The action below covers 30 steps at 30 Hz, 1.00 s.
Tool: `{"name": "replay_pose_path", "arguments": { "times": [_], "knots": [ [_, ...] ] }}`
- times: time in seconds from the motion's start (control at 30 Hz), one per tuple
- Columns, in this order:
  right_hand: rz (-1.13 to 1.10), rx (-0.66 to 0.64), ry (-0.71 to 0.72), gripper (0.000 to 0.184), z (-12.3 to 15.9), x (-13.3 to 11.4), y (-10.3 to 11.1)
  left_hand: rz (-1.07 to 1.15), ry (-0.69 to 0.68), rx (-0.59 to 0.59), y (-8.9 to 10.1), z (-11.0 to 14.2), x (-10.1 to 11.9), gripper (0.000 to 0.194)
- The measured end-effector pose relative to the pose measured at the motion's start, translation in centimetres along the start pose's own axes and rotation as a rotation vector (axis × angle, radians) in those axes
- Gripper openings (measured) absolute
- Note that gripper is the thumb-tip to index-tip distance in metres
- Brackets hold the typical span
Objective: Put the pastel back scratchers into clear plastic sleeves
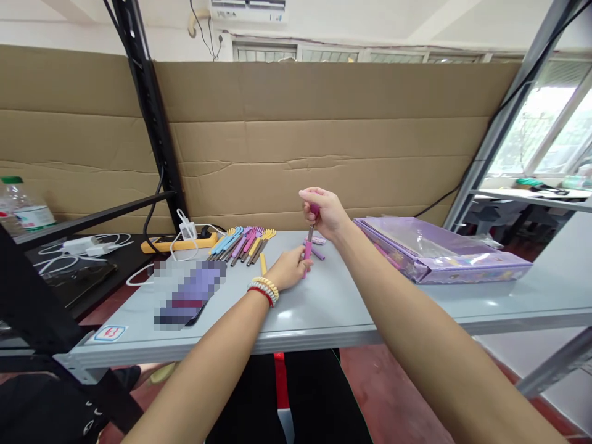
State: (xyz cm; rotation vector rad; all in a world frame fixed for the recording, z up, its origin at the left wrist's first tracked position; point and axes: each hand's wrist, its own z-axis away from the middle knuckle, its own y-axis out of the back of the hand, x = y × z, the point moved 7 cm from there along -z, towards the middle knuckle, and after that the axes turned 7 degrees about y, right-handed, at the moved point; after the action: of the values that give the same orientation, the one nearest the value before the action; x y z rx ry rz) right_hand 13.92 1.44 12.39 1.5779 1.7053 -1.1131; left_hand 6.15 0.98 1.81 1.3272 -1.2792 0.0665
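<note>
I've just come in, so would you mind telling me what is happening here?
A person's left hand holds a pink piece, their right hand a darker pink one, with a metal rod between them. To the left, claw-ended sticks in several colours lie side by side; to the right is a purple box.

Tabletop (333, 308), by position:
Phone (192, 296), apparently, at left; tools (238, 246) behind it, rightward; box (472, 272), right; cardboard (324, 142) behind the tabletop.

Bright daylight, windows (543, 132) at right blown out. Glare spots on desk (342, 302). Wide-angle stretch toward edges. Phone area (189, 293) pixelated.
</note>
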Motion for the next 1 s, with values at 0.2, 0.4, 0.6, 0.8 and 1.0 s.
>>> {"name": "replay_pose_path", "arguments": {
  "times": [0.2,0.4,0.6,0.8,1.0],
  "knots": [
    [0.021,-0.033,-0.045,0.047,-0.1,0.4,-1.3,0.008,0.000,-0.060,-0.4,0.0,-0.2,0.007],
    [0.035,-0.072,-0.051,0.049,0.2,1.0,-2.4,-0.056,-0.018,-0.047,-0.3,0.1,-0.1,0.008],
    [0.055,-0.065,-0.037,0.050,0.0,1.3,-2.4,-0.075,0.003,-0.050,-0.3,0.0,-0.2,0.012],
    [0.040,-0.076,-0.060,0.049,0.3,1.6,-2.3,-0.106,0.022,-0.056,-0.3,0.1,-0.1,0.012],
    [0.007,-0.139,-0.095,0.050,0.7,2.3,-3.5,-0.107,0.016,-0.056,-0.2,0.4,-0.1,0.016]
  ]
}}
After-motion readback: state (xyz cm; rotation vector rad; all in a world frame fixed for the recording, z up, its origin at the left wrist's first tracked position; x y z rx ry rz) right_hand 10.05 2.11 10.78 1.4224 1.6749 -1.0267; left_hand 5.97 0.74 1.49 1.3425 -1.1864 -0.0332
